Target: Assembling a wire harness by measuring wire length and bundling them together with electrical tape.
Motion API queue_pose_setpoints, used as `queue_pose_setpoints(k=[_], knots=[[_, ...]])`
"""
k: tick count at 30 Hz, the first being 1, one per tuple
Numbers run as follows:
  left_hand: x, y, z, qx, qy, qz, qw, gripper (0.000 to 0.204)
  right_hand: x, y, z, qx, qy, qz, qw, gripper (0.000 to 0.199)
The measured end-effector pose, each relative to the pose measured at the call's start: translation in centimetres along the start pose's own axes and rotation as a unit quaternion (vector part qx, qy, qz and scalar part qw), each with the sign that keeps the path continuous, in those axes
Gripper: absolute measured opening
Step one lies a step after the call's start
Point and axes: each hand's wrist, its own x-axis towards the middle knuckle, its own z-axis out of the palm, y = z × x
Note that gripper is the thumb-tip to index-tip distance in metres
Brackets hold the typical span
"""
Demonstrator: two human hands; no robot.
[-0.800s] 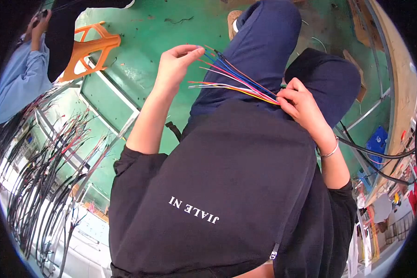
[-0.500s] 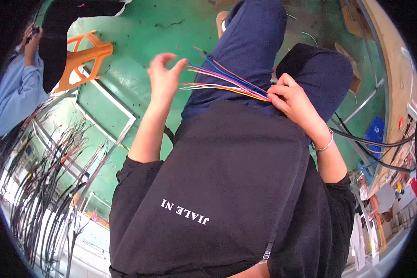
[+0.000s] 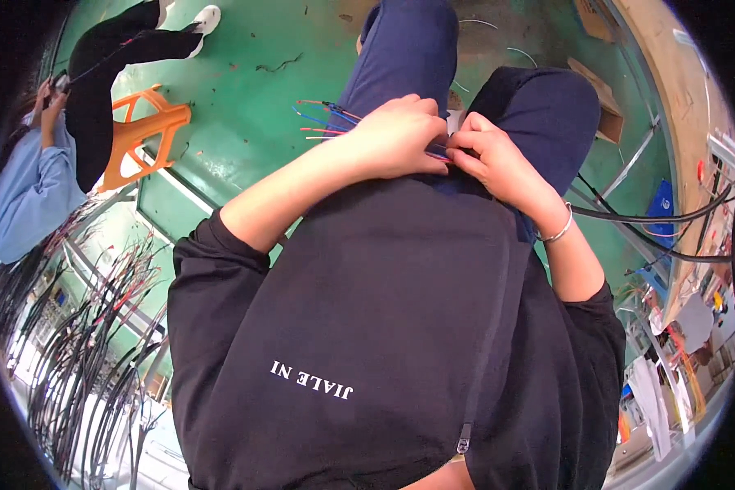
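Observation:
A bundle of thin coloured wires, red, blue and orange, runs across my lap above my dark blue trousers. My left hand is closed over the bundle near its middle, and the free wire ends stick out to its left. My right hand, with a silver bangle at the wrist, pinches the same bundle right beside the left hand, and the fingers of both touch. The part of the wires between the two hands is hidden by my fingers.
The floor is green. An orange plastic stool stands at the upper left beside another person in a light blue top. Many black cables hang at the lower left. Thick black cables and a cluttered workbench are on the right.
My left hand, open and apart from the wires before, has come right and closed over the bundle next to my right hand. The fanned wires are now gathered together.

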Motion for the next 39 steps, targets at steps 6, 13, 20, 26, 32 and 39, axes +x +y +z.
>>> queue_pose_setpoints(k=[6,13,20,26,32,39], knots=[[0.5,0.4,1.1,0.029,0.009,0.007,1.000,0.024,-0.2,0.6,-0.1,-0.013,0.015,-0.009,1.000,0.014],[1.3,0.9,0.5,-0.084,-0.055,-0.046,0.994,0.024,-0.8,-0.4,-1.1,0.007,0.029,-0.007,1.000,0.013],[1.4,1.9,0.6,-0.086,-0.104,-0.022,0.991,0.031,-1.5,-0.7,-1.7,0.003,0.032,-0.006,0.999,0.012],[0.7,2.7,1.0,-0.047,-0.017,0.039,0.998,0.027,-2.1,-0.9,-2.5,0.040,0.030,-0.006,0.999,0.010],[0.4,3.1,1.0,0.053,-0.004,0.079,0.995,0.019,-2.7,-0.9,-2.8,0.080,0.002,0.032,0.996,0.013],[-0.2,2.7,-0.3,0.021,0.040,0.103,0.994,0.012,-3.4,-0.9,-2.9,0.212,0.006,0.101,0.972,0.018]])
